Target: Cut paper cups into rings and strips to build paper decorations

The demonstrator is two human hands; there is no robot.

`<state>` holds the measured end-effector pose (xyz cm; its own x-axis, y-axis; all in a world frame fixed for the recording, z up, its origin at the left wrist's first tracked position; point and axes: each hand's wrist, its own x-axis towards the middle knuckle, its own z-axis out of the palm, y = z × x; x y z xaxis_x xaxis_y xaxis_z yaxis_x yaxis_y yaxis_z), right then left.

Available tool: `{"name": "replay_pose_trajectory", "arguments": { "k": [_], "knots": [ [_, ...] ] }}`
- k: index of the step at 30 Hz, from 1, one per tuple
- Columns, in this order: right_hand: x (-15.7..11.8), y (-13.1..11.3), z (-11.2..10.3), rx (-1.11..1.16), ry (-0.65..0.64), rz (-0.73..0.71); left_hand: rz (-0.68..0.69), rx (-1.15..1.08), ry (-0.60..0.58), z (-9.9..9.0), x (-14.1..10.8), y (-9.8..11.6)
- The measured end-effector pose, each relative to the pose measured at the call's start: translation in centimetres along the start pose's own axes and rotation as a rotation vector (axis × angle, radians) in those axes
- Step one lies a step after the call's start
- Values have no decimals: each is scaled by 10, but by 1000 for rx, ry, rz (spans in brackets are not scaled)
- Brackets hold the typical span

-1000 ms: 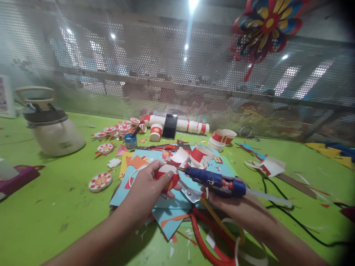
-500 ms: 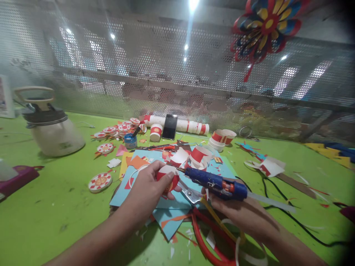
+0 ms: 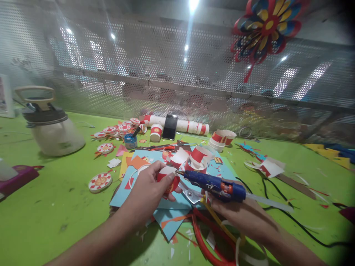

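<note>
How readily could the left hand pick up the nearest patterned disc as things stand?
Probably not readily: the left hand grips a red-and-white piece, though the way to the disc looks free.

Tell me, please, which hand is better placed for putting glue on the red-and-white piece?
Probably the right hand: it holds the blue glue gun, nozzle close to the red-and-white piece. The left hand grips that piece.
</note>
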<state>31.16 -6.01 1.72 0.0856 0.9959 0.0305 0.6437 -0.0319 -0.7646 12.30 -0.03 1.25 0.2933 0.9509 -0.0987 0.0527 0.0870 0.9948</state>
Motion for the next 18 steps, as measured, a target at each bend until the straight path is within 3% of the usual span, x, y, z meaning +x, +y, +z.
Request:
{"name": "replay_pose_trajectory", "arguments": {
  "k": [6, 11, 18],
  "knots": [
    [0, 9, 1, 15, 38, -19, 8, 8, -17, -1, -1, -1],
    [1, 7, 1, 83, -12, -71, -15, 28, -33, -1, -2, -1],
    [3, 11, 2, 63, -13, -7, -14, 0, -35, 0, -1, -1]
  ]
}}
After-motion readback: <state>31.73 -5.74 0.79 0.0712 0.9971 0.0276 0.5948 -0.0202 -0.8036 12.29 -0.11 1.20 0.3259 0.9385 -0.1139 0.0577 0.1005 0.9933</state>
